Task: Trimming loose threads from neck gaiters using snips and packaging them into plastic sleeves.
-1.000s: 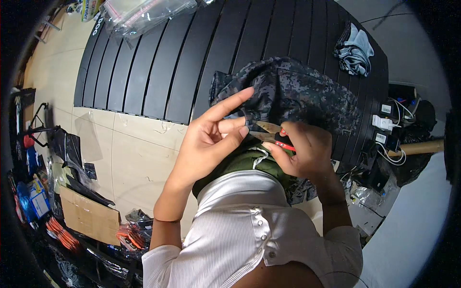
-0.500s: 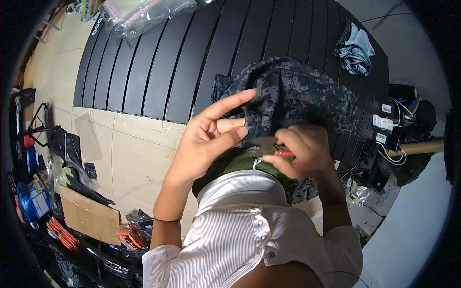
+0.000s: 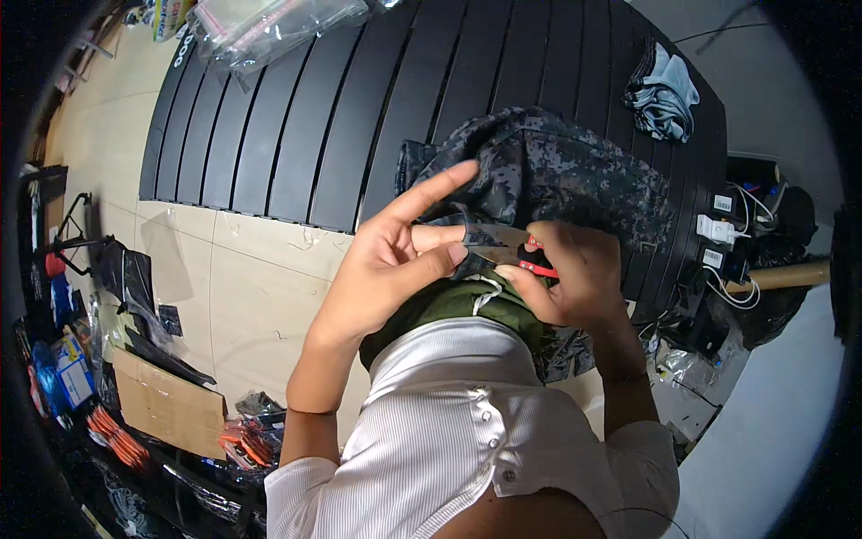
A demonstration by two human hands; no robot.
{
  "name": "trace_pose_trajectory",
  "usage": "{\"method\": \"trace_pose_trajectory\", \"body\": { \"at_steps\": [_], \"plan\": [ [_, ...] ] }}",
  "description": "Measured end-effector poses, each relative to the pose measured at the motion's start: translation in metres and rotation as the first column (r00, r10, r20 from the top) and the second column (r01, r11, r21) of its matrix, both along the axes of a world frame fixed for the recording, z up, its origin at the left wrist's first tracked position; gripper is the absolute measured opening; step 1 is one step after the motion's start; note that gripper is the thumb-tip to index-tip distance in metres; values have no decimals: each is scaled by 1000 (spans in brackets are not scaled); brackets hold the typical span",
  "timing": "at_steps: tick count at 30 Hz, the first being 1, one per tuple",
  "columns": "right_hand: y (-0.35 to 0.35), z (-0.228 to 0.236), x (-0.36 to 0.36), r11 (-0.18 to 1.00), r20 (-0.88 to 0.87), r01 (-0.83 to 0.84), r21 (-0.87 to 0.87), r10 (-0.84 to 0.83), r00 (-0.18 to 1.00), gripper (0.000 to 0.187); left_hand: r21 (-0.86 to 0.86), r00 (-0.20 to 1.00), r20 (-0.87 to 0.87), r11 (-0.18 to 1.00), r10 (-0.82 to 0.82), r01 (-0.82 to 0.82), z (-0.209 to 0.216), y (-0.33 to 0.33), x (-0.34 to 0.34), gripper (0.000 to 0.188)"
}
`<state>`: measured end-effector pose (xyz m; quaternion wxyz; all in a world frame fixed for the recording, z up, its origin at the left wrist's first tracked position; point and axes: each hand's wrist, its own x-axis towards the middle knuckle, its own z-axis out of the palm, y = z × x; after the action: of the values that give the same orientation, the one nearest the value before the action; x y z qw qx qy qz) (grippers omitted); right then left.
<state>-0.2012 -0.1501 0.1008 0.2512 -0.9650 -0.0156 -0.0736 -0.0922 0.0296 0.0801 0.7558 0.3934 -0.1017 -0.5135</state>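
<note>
My left hand [image 3: 382, 256] is pinched, thumb against a bent finger, at the near edge of a dark digital-camouflage garment [image 3: 566, 171]; its index finger points out over the cloth. In my right hand [image 3: 575, 269] is a small pair of thread snips with red and black handles [image 3: 536, 262]. Their blades point left, toward the left fingertips, and show apart. Any thread between the blades and the pinch is too fine to make out. The garment lies crumpled on the black slatted table [image 3: 296, 135] and hangs over its near edge toward my lap.
Clear plastic bags [image 3: 269, 27] lie at the table's far left. A rolled grey-and-white cloth [image 3: 666, 94] rests at the far right. Chargers with white cables [image 3: 718, 232] sit beyond the table's right edge. Cardboard [image 3: 171, 400] and packaged goods stand on the floor at left.
My right hand has turned slightly, and the snips, blurred before, now show clearly with their blades apart. My left hand has stayed almost in place.
</note>
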Motion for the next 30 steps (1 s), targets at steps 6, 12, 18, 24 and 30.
{"method": "trace_pose_trajectory", "body": {
  "at_steps": [6, 12, 18, 24, 30],
  "plan": [
    [-1, -2, 1, 999, 29, -38, -37, 39, 999, 35, -52, 996, -90, 998, 28, -33, 0, 0, 0, 67],
    [-3, 0, 4, 997, 2, -52, -50, 52, 999, 30, 7, 990, -113, 997, 79, -78, 0, -2, -1, 72],
    [-6, -2, 2, 980, 101, -159, -119, 171, 980, 30, 30, 992, -103, 997, 71, -68, 5, -5, 0, 70],
    [-8, -2, 1, 995, 202, -100, 2, 98, 975, 34, 36, 987, -139, 996, 82, -78, 5, -2, 2, 65],
    [-1, 5, -1, 1000, 67, -17, 9, 16, 998, 30, 54, 994, -62, 995, 86, -83, 6, -2, -1, 63]
  ]
}}
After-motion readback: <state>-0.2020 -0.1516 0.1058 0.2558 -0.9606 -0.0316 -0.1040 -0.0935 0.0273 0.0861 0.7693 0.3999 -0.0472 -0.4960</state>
